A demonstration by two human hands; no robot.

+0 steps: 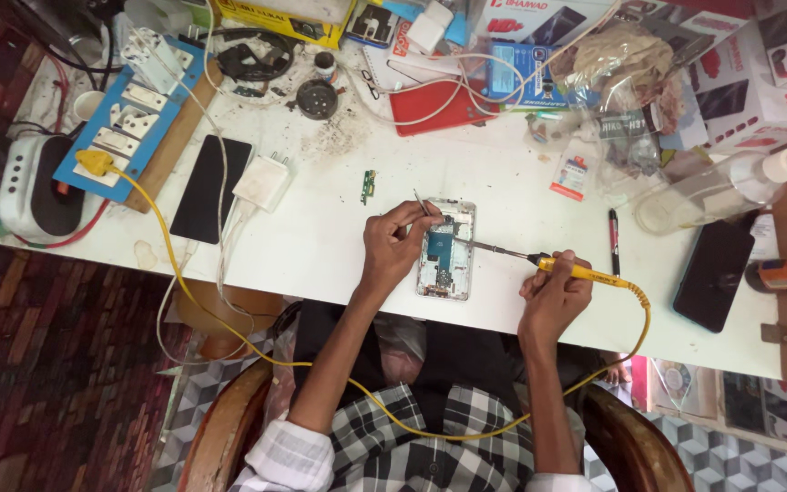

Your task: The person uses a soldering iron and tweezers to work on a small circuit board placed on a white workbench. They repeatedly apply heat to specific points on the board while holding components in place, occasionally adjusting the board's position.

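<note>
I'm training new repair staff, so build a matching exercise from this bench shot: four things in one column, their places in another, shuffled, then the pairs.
Things:
1. soldering iron
2. tweezers
3. opened phone
4. black pen

Places:
A. lying on the white table, right of the work
B. in the right hand
C. flat on the table between both hands
D. in the left hand

Pairs: 1-B, 2-D, 3-C, 4-A
</note>
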